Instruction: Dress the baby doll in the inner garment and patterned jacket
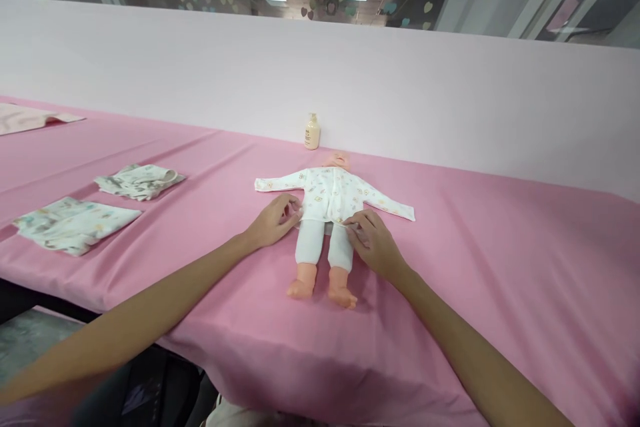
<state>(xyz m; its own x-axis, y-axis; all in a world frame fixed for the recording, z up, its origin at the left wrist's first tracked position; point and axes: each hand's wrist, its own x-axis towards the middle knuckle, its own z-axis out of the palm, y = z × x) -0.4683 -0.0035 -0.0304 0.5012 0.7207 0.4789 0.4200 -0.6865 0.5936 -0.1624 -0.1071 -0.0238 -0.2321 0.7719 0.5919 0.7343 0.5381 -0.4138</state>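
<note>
A baby doll [341, 160] lies on its back on the pink cloth, its head toward the wall and its bare feet toward me. It wears a white printed jacket [327, 195] with both sleeves spread wide, over white leggings [310, 241]. My left hand [276, 219] is at the jacket's lower left corner, thumb and fingers pinched on the hem. At the lower right part of the same hem, my right hand [373, 240] has its fingers closed on the edge. The fabric between the fingertips is mostly hidden.
Behind the doll's head a cream pump bottle [312, 132] stands against the white wall [450, 93]. Two folded printed garments, one nearer [75, 223] and one farther [140, 180], lie at left. A pale pink cloth [30, 117] is at far left. The table's front edge runs below the doll.
</note>
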